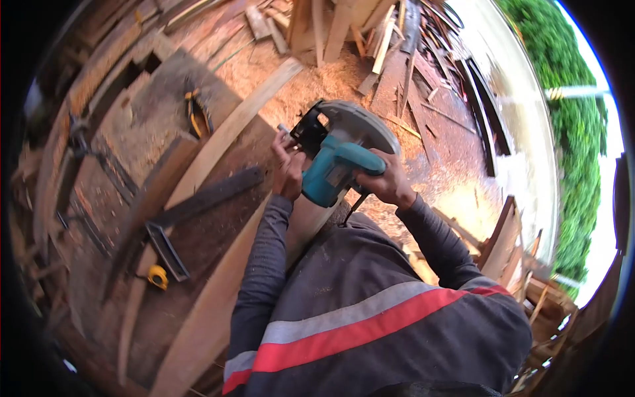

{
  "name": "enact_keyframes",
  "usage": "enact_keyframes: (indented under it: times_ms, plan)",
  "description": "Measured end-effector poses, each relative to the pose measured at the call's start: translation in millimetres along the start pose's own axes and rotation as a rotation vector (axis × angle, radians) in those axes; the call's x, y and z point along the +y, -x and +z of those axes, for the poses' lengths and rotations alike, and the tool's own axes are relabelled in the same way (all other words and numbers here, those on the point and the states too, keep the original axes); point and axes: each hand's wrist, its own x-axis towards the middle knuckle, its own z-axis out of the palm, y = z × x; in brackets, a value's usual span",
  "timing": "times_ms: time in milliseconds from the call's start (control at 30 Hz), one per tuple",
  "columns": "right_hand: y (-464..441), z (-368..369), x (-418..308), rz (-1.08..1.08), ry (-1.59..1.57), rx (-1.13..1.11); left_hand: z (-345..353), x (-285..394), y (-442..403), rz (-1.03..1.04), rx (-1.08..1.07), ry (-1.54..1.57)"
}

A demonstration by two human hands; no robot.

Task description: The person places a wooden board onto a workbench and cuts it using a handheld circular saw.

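Observation:
A teal circular saw (322, 177) with a grey blade guard is in front of my body, above a long wooden board (205, 324). My right hand (390, 180) is wrapped round its rear handle. At the saw's front left side, my left hand (288, 171) has its fingers curled against the black base plate (305, 134), near a small silver part. The fingertips are partly hidden there. A dark cord hangs below the saw, near my waist.
On the left, the workbench (218, 228) carries a curved wooden strip (231, 135), yellow-handled pliers (198, 114), a try square (167, 251), a dark flat bar (210, 197) and a yellow tape measure (157, 277). Sawdust (337, 83) and scrap wood (383, 49) cover the ground ahead.

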Motion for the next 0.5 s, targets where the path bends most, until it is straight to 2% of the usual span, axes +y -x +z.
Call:
enact_keyframes:
  times_ms: [67,133,167,233,267,333,433,500]
  plan:
    - [2,-3,-3,0.025,-0.044,0.034,-2,-4,-1,-0.005,-0.005,-0.015]
    - [3,-3,1,-0.059,0.031,0.021,-6,-15,-1,-0.006,0.076,-0.098]
    - [4,-6,2,-0.019,0.007,-0.01,-9,-20,-1,0.005,0.03,-0.128]
    - [4,-7,5,-0.062,-0.008,0.016,-11,-21,-2,-0.1,0.117,-0.004]
    - [6,-8,8,-0.103,0.009,-0.006,-4,-13,2,-0.08,0.177,0.106]
    - [9,-6,15,-0.118,-0.154,0.011,0,-15,9,-0.019,0.231,0.23]
    - [9,-10,21,-0.058,-0.146,0.0,-3,-4,31,0.035,0.293,-0.017]
    - [11,-17,18,-0.058,-0.196,-0.111,-2,-3,48,0.068,0.293,-0.162]
